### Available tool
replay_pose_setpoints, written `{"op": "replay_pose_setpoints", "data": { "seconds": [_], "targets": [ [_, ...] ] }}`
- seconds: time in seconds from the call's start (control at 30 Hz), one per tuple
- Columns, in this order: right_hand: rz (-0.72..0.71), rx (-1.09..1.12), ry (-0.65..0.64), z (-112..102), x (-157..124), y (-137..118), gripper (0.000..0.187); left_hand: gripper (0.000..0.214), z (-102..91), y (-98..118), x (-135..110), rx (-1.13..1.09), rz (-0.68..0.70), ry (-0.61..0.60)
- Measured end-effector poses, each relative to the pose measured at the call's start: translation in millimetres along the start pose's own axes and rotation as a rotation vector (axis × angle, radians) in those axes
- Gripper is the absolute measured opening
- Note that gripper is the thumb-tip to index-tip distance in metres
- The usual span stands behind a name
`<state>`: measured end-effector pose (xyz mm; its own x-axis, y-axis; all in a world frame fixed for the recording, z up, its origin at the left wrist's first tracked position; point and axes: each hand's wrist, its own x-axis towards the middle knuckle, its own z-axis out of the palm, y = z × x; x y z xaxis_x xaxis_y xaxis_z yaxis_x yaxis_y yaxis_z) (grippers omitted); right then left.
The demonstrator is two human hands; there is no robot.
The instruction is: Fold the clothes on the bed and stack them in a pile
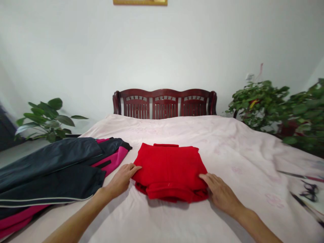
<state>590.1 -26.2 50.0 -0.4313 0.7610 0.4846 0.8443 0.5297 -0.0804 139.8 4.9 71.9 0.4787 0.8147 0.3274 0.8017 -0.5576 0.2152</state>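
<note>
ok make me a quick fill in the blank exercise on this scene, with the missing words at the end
1. The left hand and right hand both touch a folded garment that is ____ in colour.
2. The dark clothes lie nearer the person's ____ hand.
3. Leafy green ____ show on both sides of the bed cover.
4. The slatted furniture back at the far side looks made of ____.

Missing words: red; left; plants; wood
</note>
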Motion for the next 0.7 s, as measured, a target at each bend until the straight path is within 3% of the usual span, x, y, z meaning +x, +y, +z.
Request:
{"op": "replay_pose_setpoints", "data": {
  "seconds": [0.13,0.27,0.33,0.43,0.53,0.7],
  "targets": [
    [0.064,0.106,0.023,-36.1,14.5,-25.5,0.051,0.063,-19.8,42.8,-7.3,-0.116,0.049,0.095],
    [0.003,0.209,0.030,-45.2,31.0,-72.6,0.027,0.042,-9.6,86.9,-8.6,-0.215,0.083,0.095],
    [-0.013,0.188,-0.003,-40.9,39.0,-94.9,0.036,0.048,0.8,100.7,-3.5,-0.190,0.076,0.095],
    [0.012,0.120,-0.053,-30.0,48.0,-114.1,0.041,0.037,14.4,109.8,6.2,-0.147,0.065,0.096],
    [0.036,0.081,-0.129,-20.8,53.6,-115.5,0.020,0.014,20.4,111.3,13.7,-0.126,0.057,0.074],
    [0.117,0.099,-0.197,-11.7,60.4,-106.0,0.032,0.023,20.9,110.2,27.9,-0.068,-0.006,0.047]
  ]
}}
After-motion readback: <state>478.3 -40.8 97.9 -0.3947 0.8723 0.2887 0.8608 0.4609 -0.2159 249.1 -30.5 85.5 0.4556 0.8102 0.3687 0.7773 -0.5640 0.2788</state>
